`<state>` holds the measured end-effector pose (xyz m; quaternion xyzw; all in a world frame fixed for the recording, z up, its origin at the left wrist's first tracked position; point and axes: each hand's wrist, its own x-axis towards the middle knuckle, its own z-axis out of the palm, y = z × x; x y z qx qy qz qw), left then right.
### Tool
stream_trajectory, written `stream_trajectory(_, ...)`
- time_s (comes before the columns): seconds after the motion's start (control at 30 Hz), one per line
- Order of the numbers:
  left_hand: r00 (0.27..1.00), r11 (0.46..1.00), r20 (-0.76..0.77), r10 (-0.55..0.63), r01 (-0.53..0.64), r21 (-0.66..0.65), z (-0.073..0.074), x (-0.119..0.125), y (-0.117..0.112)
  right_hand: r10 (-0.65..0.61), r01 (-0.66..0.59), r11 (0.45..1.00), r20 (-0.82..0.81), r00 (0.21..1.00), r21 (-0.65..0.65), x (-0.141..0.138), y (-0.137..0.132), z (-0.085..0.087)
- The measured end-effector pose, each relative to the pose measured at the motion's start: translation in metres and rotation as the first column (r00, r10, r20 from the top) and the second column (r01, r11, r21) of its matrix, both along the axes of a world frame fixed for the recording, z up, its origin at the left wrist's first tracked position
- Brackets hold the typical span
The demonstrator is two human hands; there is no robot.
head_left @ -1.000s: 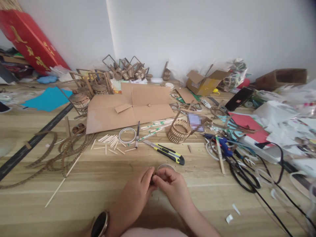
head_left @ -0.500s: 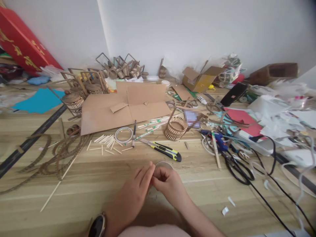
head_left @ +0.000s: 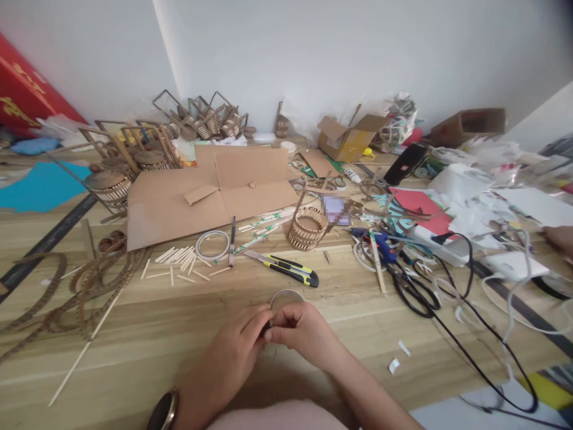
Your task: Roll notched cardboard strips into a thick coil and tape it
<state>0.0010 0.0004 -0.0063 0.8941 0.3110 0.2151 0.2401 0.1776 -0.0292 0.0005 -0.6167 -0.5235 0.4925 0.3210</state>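
In front of me my left hand (head_left: pixel 239 340) and my right hand (head_left: pixel 307 334) meet over the table, both closed. A thin, pale-edged curved rim (head_left: pixel 287 292) shows behind my right fingers; the rest of that round piece is hidden by my hands. Something small and dark (head_left: pixel 267 326) sits between the fingertips of both hands, too covered to name. Beyond my hands lies a yellow and black utility knife (head_left: pixel 290 270) with its blade out. A small slatted wooden bucket (head_left: pixel 307 230) with a tall handle stands behind the knife.
Short wooden sticks (head_left: pixel 176 257), a roll of tape (head_left: pixel 212 244) and a black pen (head_left: pixel 232 242) lie left of the knife. Flattened cardboard (head_left: pixel 174 200) is behind. At right are a blue glue gun (head_left: pixel 382 245), cables (head_left: pixel 416 295) and another person's hand (head_left: pixel 559 237).
My view has turned slightly to the right. My left fingers have bent downward, uncovering the small dark thing. Another person's hand now shows at the right edge.
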Motion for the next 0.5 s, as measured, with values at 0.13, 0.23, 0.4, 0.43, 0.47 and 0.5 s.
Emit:
stream_trajectory(0.13,0.999,0.980,-0.003,-0.041,0.039,-0.196,0.008,0.003,-0.001,-0.108,0.093,0.993,0.238,0.965,0.075,0.045,-0.004,0.012)
stream_trajectory(0.23,0.999,0.968,-0.012,-0.030,0.026,-0.251,0.012,0.003,-0.002,-0.399,0.336,0.917,0.520,0.755,0.216,0.118,-0.006,0.026)
stream_trajectory(0.4,0.999,0.967,0.021,-0.042,0.046,-0.251,0.013,0.004,-0.003,-0.530,0.505,0.775,0.826,0.190,0.381,0.237,-0.013,0.035)
stream_trajectory(0.43,0.999,0.968,0.031,-0.042,0.048,-0.247,0.013,0.005,-0.004,-0.490,0.494,0.786,0.862,0.132,0.371,0.252,-0.016,0.033)
stream_trajectory(0.47,0.998,0.969,0.040,-0.038,0.047,-0.242,0.012,0.005,-0.004,-0.439,0.469,0.812,0.893,0.099,0.347,0.264,-0.018,0.030)
stream_trajectory(0.5,0.998,0.970,0.045,-0.034,0.043,-0.239,0.012,0.005,-0.004,-0.395,0.448,0.831,0.917,0.058,0.330,0.273,-0.019,0.027)
